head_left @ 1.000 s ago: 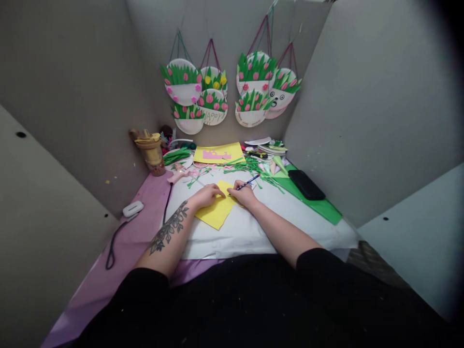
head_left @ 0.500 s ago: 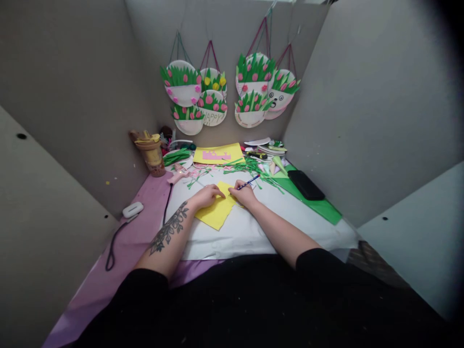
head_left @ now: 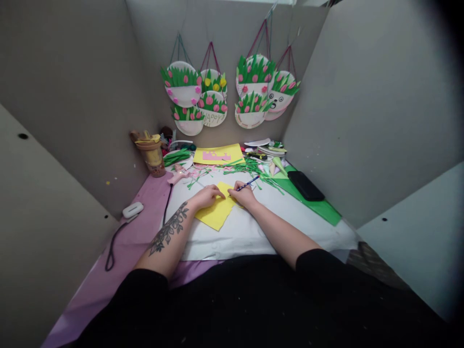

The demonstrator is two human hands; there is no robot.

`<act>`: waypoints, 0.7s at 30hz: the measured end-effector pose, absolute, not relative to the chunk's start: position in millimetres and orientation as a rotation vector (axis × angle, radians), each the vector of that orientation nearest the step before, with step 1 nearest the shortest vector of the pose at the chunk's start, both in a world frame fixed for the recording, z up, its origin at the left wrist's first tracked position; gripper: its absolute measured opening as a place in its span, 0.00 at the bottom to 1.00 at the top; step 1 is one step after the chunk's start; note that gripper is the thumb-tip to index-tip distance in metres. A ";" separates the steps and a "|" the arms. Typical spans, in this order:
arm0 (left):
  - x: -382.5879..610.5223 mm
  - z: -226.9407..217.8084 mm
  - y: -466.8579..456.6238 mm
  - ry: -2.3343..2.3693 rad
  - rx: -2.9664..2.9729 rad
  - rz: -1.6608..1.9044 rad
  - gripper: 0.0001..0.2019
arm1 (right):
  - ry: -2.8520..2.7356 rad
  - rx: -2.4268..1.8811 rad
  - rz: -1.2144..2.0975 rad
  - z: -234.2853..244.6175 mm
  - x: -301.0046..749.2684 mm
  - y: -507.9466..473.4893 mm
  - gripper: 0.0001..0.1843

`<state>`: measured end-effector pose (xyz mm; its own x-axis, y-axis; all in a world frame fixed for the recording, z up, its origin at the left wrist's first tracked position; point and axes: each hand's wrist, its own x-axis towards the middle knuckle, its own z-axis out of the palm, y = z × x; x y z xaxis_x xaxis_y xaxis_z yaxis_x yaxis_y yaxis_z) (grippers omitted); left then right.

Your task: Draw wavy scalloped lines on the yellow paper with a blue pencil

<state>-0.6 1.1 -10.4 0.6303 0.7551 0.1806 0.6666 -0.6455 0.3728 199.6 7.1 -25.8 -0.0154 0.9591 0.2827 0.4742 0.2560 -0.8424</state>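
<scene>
A sheet of yellow paper [head_left: 215, 218] with an uneven right edge lies on the white sheet in front of me. My left hand [head_left: 209, 195] rests on its left side, fingers stretched towards the middle and pressing it down. In my right hand [head_left: 242, 193] is a dark blue patterned pencil [head_left: 250, 183], pinched between thumb and fingers and leaning up to the right. Its point is down at the yellow paper, close to my left fingertips. Any line being drawn is too small to make out.
A pink glue gun [head_left: 178, 178] with a black cord lies left of the paper. Green paper strips [head_left: 250, 166] are scattered behind it, before a yellow sheet [head_left: 235, 151]. At right lies a black case [head_left: 306, 185]; at left stands a cup [head_left: 154, 157]. Decorated paper plates [head_left: 188, 94] hang behind.
Both hands, the pencil and the yellow paper stay almost in place. The whole view has shifted very slightly.
</scene>
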 end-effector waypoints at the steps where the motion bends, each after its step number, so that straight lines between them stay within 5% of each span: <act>1: -0.6 -10.3 1.1 1.153 2.583 0.467 0.26 | -1.634 -1.348 0.685 -26.2 199.4 7.1 0.13; 21: 0.8 -7.5 -0.6 1.172 2.585 0.447 0.26 | -1.640 -1.385 0.648 -18.1 199.8 3.1 0.12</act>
